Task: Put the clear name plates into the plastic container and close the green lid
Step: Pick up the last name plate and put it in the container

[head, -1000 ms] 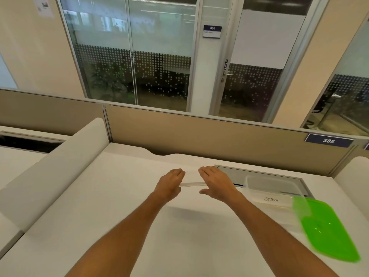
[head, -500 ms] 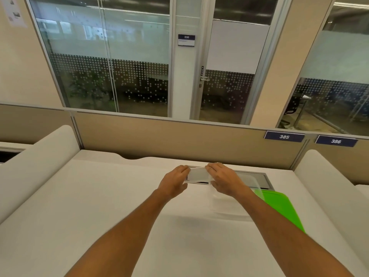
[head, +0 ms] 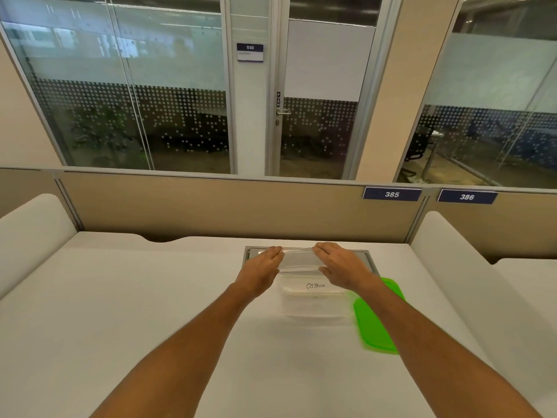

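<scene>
A clear name plate point(head: 298, 260) hangs in the air, held at its two ends between my left hand point(head: 261, 270) and my right hand point(head: 340, 267). It is just above the far edge of the clear plastic container point(head: 313, 306), which stands open on the white desk. Inside the container lies another plate with a card reading "OSTRICH" point(head: 315, 286). The green lid point(head: 376, 321) lies flat on the desk, touching the container's right side, partly under my right forearm.
A grey cable hatch point(head: 369, 257) is set into the white desk point(head: 150, 312) behind the container. A beige partition point(head: 211, 206) with tags 385 and 386 closes the back. White padded dividers point(head: 33, 233) rise on both sides.
Both hands have lifted the clear name plate off the desk and carried it right, over the container. The view has swung right, bringing the container to the middle.
</scene>
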